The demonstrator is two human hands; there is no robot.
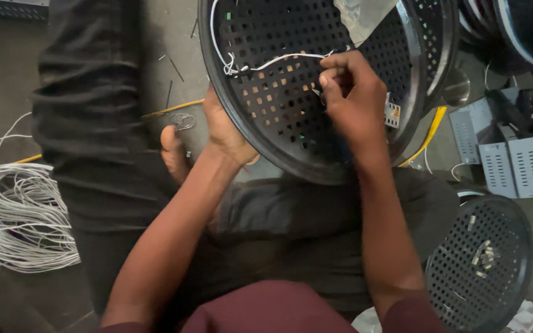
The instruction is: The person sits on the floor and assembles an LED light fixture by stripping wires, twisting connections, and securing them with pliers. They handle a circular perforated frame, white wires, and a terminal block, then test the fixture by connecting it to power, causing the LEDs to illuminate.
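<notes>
Over our lap we hold a round black perforated panel, dished, with a raised rim and a grid of square holes, tilted toward us. Our left hand grips its lower-left rim from behind, fingers showing through the holes. Our right hand pinches a thin white wire running across the panel face to a small knot at left. A small white tag with an orange patch sits on the panel just right of our right hand. Lower right, a second perforated disc lies flat with small pale clips on it. Grey vented boxes stand upper right; a white wire coil lies far left.
</notes>
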